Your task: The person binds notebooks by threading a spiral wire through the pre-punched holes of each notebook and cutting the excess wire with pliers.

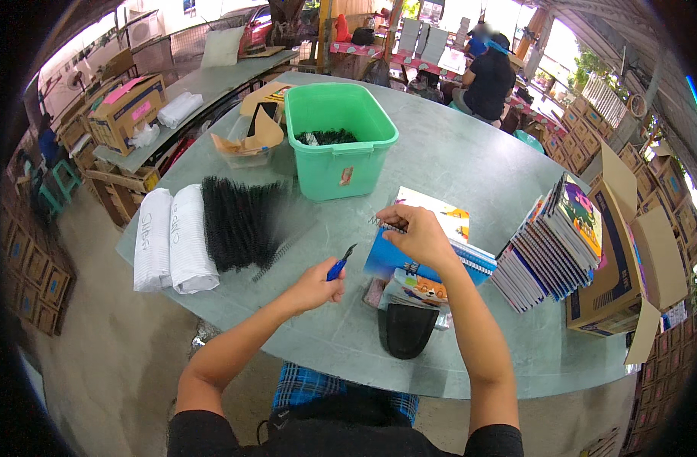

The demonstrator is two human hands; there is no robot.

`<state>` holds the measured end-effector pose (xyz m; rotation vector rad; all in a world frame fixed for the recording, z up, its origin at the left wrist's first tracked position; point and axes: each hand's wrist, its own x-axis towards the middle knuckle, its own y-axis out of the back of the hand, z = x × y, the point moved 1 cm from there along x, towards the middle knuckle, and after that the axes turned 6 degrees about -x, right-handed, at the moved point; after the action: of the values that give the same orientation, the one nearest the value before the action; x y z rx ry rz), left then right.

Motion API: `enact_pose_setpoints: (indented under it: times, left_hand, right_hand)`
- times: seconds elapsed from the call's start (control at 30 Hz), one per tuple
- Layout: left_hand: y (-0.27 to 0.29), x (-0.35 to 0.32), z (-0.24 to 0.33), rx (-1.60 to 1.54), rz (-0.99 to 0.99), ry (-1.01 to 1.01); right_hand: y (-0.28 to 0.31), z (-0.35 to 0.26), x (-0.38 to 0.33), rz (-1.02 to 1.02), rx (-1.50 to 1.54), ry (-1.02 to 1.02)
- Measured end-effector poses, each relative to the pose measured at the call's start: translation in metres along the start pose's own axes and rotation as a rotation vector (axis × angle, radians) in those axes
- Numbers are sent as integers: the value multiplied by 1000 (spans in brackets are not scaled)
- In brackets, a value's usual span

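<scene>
My left hand grips blue-handled pliers, their dark jaws pointing up and away from me. My right hand pinches the end of a black spiral coil at the far left corner of a blue notebook. Under and around it are more spiral notebooks, one with a white illustrated cover. In front stands a small pile with a cartoon animal cover. Against this leans a black, round-ended flat piece. Left of the pliers lies a pile of black spiral coils.
Two white wrapped bundles lie beside the coils. A green bin with black coil bits stands at the back. Stacked spiral notebooks sit at right by an opened cardboard box. A person sits at a farther table.
</scene>
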<state>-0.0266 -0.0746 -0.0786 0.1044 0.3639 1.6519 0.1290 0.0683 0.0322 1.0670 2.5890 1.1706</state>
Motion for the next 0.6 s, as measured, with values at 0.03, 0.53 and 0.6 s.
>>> enact_pose_setpoints:
  times: [0.03, 0.53, 0.6]
  left_hand:
    - [-3, -7, 30, -221, -69, 123]
    - [-2, 7, 62, 341, 261, -295]
    - [1, 2, 67, 313, 176, -179]
  right_hand:
    - [0, 1, -2, 14, -20, 4]
    - [-10, -11, -9, -7, -90, 275]
    - [-12, -10, -10, 84, -162, 257]
